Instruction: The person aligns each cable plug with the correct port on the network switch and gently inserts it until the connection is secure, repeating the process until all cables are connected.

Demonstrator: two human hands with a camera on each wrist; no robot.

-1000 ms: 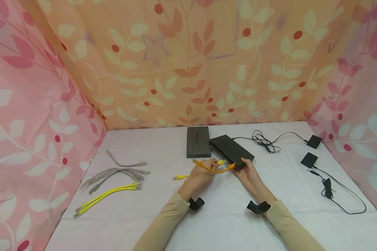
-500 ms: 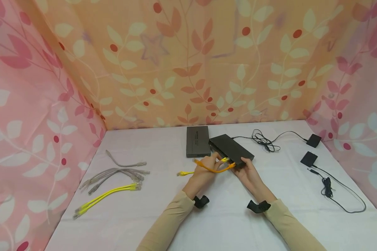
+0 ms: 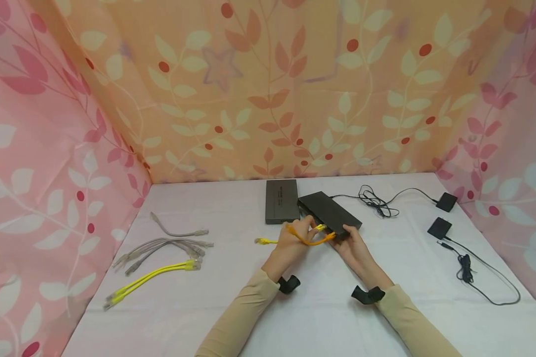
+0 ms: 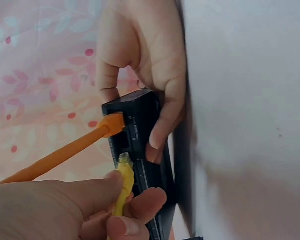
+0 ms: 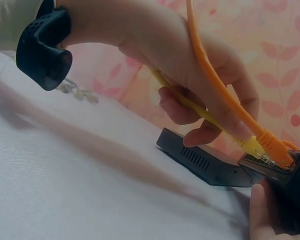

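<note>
My left hand (image 3: 291, 247) pinches a yellow network cable (image 4: 126, 182) close behind its clear plug. In the left wrist view that plug meets the port side of a black network switch (image 3: 329, 212); how deep it sits, I cannot tell. My right hand (image 3: 356, 254) grips the near end of the switch, thumb on top and fingers beneath, holding it tilted. An orange network cable (image 4: 60, 156) is plugged into the port nearest that end and arcs loosely past my left hand. The yellow cable's other plug (image 3: 264, 241) pokes out left of the left hand.
A second dark switch (image 3: 281, 201) lies just behind. Grey cables (image 3: 165, 244) and yellow cables (image 3: 154, 280) lie at left. At right are two black power adapters, one (image 3: 446, 202) with its cord running to the held switch, the other (image 3: 439, 227) with a bundled cord.
My left hand has moved slightly right and toward the switch, bringing the yellow plug up to its ports. The right hand and the switch have stayed in place.
</note>
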